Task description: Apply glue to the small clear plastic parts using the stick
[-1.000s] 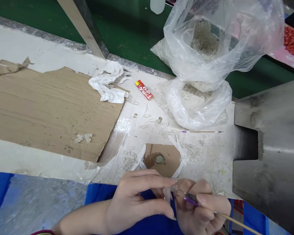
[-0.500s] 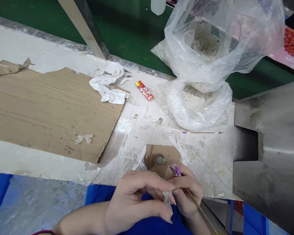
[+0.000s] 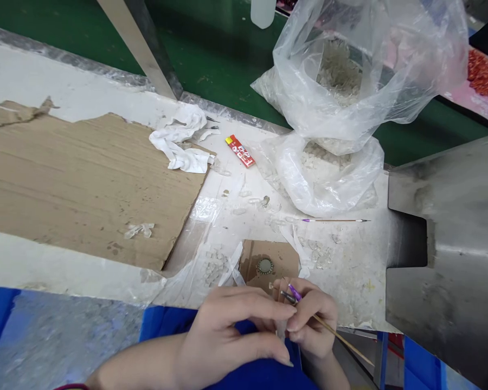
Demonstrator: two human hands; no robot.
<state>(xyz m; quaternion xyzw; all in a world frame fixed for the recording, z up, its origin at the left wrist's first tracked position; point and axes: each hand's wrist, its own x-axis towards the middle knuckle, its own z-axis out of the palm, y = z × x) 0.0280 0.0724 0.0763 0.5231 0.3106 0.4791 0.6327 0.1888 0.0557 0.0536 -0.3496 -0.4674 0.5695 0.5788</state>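
My left hand point(image 3: 236, 330) pinches a clear crystal shard point(image 3: 281, 330) between thumb and fingers, and most of the shard is hidden by them. My right hand point(image 3: 311, 319) is shut on a thin wooden-handled tool point(image 3: 333, 336) with a purple band and a dark pointed tip point(image 3: 288, 296). That tip sits just above the shard, close to my left fingertips. Beyond my hands, a round metal bezel point(image 3: 264, 266) lies on a small cardboard piece point(image 3: 284, 260). A matching purple-banded tool point(image 3: 335, 220) lies on the white bench.
Two clear plastic bags point(image 3: 329, 108) of crystal chips stand at the back. A torn cardboard sheet point(image 3: 85, 184), white cloth point(image 3: 179, 143) and a red packet point(image 3: 239, 151) lie on the bench. A grey metal hood point(image 3: 443, 254) juts in at right; blue bins sit below the front edge.
My right hand has risen and moved left, bringing the tool's tip from low at the right up against the shard. My left hand has barely moved.
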